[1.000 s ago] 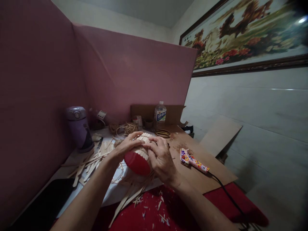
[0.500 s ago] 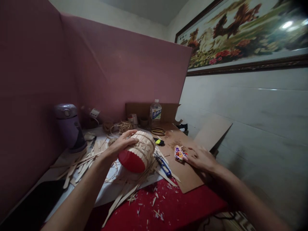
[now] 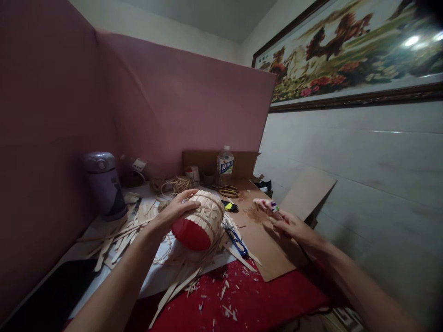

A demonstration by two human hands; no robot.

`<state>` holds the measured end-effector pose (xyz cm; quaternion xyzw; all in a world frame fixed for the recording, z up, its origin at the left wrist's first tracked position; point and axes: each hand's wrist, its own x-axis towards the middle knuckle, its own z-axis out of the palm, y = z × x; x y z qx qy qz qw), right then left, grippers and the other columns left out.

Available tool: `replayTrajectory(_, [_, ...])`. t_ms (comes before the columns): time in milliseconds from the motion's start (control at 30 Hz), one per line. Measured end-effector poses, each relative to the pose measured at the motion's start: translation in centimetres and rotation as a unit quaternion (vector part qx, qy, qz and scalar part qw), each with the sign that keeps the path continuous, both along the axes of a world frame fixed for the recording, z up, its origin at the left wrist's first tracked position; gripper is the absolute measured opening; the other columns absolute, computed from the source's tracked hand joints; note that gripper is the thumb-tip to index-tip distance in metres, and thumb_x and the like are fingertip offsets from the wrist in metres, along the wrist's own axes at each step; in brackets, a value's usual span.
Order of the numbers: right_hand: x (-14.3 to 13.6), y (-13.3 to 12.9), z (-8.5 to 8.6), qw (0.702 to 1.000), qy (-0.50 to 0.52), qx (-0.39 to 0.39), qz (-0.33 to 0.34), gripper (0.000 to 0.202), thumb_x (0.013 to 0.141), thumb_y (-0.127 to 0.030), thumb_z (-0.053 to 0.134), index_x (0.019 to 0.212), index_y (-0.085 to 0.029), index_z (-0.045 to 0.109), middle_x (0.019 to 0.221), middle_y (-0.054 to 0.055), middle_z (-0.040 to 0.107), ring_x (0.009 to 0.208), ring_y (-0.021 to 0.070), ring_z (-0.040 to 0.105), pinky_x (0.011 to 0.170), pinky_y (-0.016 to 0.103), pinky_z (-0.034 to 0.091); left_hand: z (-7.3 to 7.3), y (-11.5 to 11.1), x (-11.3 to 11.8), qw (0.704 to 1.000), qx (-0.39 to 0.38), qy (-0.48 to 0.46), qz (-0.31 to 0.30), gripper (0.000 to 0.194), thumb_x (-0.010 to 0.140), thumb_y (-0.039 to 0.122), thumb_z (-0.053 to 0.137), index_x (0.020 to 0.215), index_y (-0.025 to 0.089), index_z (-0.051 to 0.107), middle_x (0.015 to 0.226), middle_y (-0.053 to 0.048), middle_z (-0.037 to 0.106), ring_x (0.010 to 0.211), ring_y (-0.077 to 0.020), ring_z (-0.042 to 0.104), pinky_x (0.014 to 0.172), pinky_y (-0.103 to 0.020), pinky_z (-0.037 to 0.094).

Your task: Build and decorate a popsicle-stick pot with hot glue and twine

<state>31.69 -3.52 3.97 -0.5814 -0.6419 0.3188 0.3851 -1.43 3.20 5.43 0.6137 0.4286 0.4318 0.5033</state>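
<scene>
My left hand is closed on the upper side of a small wooden-slat bucket, thumb across the slats. It lies tilted on its side, its red round end facing me, with cord bands and a flower of thin slats on the wall. My right hand is closed around a white, flower-patterned glue gun, held just above the brown cardboard. A thin dark cord trails near that wrist. Blue-handled snips lie right of the bucket, below a black and yellow cutter.
Loose wooden strips cover the left of the table. A purple flask stands at the back left. Twine, scissors and a plastic bottle are at the back. Wood shavings dot the red cloth in front.
My right hand has lifted the glue gun off the cardboard and turned it, its front now toward the left. The left hand and bucket stay about where they were; the view has shifted slightly.
</scene>
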Motion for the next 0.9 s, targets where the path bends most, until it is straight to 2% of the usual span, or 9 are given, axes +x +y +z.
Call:
replayTrajectory(67, [-1.4, -1.0, 1.4, 0.988, 0.129, -0.063, 0.056, 0.038, 0.076, -0.051, 0.066, 0.081, -0.018, 0.047, 0.056, -0.008, 0.04, 0.044, 0.0054, 0.036, 0.043, 0.018, 0.029, 0.1, -0.1, 0.1, 1.0, -0.007, -0.006, -0.001, 0.065, 0.066, 0.039, 0.068, 0.126, 0.019, 0.052, 0.133, -0.011, 0.055, 0.114, -0.0279, 0.057, 0.093, -0.036, 0.046])
replayTrajectory(133, [-3.3, -2.0, 2.8, 0.966, 0.205, -0.118, 0.109, 0.038, 0.075, -0.048, 0.069, 0.083, -0.018, 0.047, 0.057, -0.009, 0.041, 0.04, 0.0027, 0.03, 0.038, 0.016, 0.023, 0.4, -0.3, 0.2, 1.0, -0.017, -0.007, 0.005, 0.068, 0.065, 0.04, 0.069, 0.126, 0.019, 0.052, 0.132, -0.012, 0.055, 0.113, -0.0281, 0.057, 0.093, -0.036, 0.046])
replayTrajectory(200, [-5.3, -2.8, 4.0, 0.949, 0.23, -0.156, 0.148, 0.034, 0.079, -0.046, 0.064, 0.09, -0.018, 0.05, 0.063, -0.006, 0.051, 0.037, 0.0022, 0.032, 0.033, 0.016, 0.023, 0.5, -0.4, 0.3, 1.0, -0.022, -0.002, 0.013, 0.069, 0.064, 0.04, 0.07, 0.127, 0.018, 0.051, 0.132, -0.012, 0.055, 0.112, -0.028, 0.058, 0.092, -0.035, 0.046])
replayTrajectory(300, [-8.0, -3.4, 5.3, 0.939, 0.218, -0.187, 0.187, 0.027, 0.082, -0.043, 0.057, 0.077, -0.017, 0.049, 0.051, -0.005, 0.051, 0.03, 0.0035, 0.034, 0.03, 0.016, 0.025, 0.3, -0.4, 0.4, 1.0, -0.01, 0.004, 0.015, 0.068, 0.065, 0.04, 0.069, 0.127, 0.019, 0.052, 0.132, -0.012, 0.055, 0.111, -0.0275, 0.058, 0.092, -0.036, 0.047])
replayTrajectory(433, [-10.6, -3.5, 5.7, 0.923, 0.237, -0.234, 0.193, 0.022, 0.083, -0.038, 0.055, 0.076, -0.02, 0.045, 0.046, -0.008, 0.045, 0.029, 0.0028, 0.03, 0.028, 0.014, 0.022, -0.1, -0.3, 0.4, 0.999, 0.005, 0.016, 0.034, 0.062, 0.067, 0.039, 0.068, 0.124, 0.021, 0.054, 0.135, -0.011, 0.052, 0.115, -0.0286, 0.056, 0.095, -0.039, 0.045])
replayTrajectory(533, [-11.8, -3.4, 5.4, 0.912, 0.274, -0.255, 0.165, 0.019, 0.081, -0.032, 0.056, 0.079, -0.021, 0.041, 0.048, -0.01, 0.04, 0.033, 0.0018, 0.026, 0.03, 0.012, 0.02, -0.1, -0.5, 0.5, 0.998, 0.005, 0.016, 0.055, 0.061, 0.066, 0.039, 0.069, 0.123, 0.021, 0.056, 0.135, -0.011, 0.051, 0.117, -0.0294, 0.054, 0.097, -0.04, 0.044])
replayTrajectory(633, [-12.2, -3.3, 5.1, 0.907, 0.3, -0.257, 0.147, 0.021, 0.081, -0.029, 0.058, 0.078, -0.021, 0.038, 0.049, -0.01, 0.038, 0.036, 0.0015, 0.023, 0.032, 0.011, 0.018, -0.3, -0.6, 0.6, 0.998, 0.015, 0.01, 0.065, 0.059, 0.065, 0.038, 0.07, 0.12, 0.021, 0.058, 0.128, -0.011, 0.056, 0.113, -0.0298, 0.056, 0.095, -0.04, 0.046])
replayTrajectory(733, [-12.0, -3.1, 5.1, 0.891, 0.316, -0.285, 0.161, 0.021, 0.084, -0.031, 0.054, 0.076, -0.021, 0.038, 0.05, -0.01, 0.036, 0.035, 0.0011, 0.02, 0.033, 0.012, 0.013, -0.5, -0.5, 0.7, 0.997, 0.021, 0.005, 0.074, 0.058, 0.065, 0.038, 0.07, 0.119, 0.02, 0.059, 0.122, -0.01, 0.059, 0.11, -0.0287, 0.057, 0.093, -0.039, 0.047])
replayTrajectory(900, [-12.1, -3.0, 6.0, 0.883, 0.303, -0.319, 0.164, 0.02, 0.087, -0.034, 0.047, 0.075, -0.021, 0.039, 0.05, -0.009, 0.039, 0.032, 0.0017, 0.021, 0.032, 0.014, 0.012, -0.5, -0.5, 0.9, 0.996, 0.028, 0.016, 0.08, 0.058, 0.064, 0.037, 0.069, 0.119, 0.021, 0.059, 0.12, -0.009, 0.058, 0.11, -0.0279, 0.056, 0.094, -0.038, 0.046])
